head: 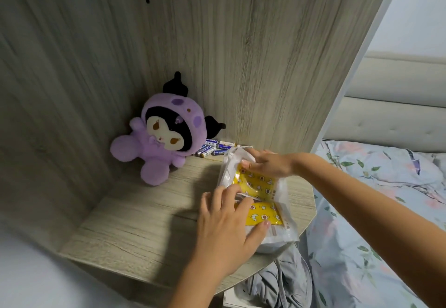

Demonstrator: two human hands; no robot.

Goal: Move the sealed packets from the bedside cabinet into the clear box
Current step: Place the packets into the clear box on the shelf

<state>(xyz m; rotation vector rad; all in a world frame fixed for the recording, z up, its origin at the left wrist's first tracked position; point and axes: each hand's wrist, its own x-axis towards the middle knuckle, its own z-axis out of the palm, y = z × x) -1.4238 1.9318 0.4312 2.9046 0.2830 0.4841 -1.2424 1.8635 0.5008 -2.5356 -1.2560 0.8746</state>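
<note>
Head view, left to right: a purple plush toy [156, 136] sits propped in the back corner of the bedside cabinet [135, 223], with a few loose batteries [212, 149] just beside it against the back panel. Next comes the left hand [224, 230], fingers spread and laid over the near end of the sealed packets [258, 201], thumb stretched across the yellow print. The packets (at least 2, glossy white film with yellow patterned faces) lie stacked at the cabinet's right front edge. The right hand [268, 163] presses on their far end, fingers lightly bent over the film; whether it pinches an edge I cannot tell. The hands are apart, 1 at each end. A bed with a floral cover [376, 187] lies to the right; the clear box is not visible.

The packets look light, soft and slippery, likely to slide over one another. Gripping both ends together, thumbs above and fingers beneath, seems safest.
</note>
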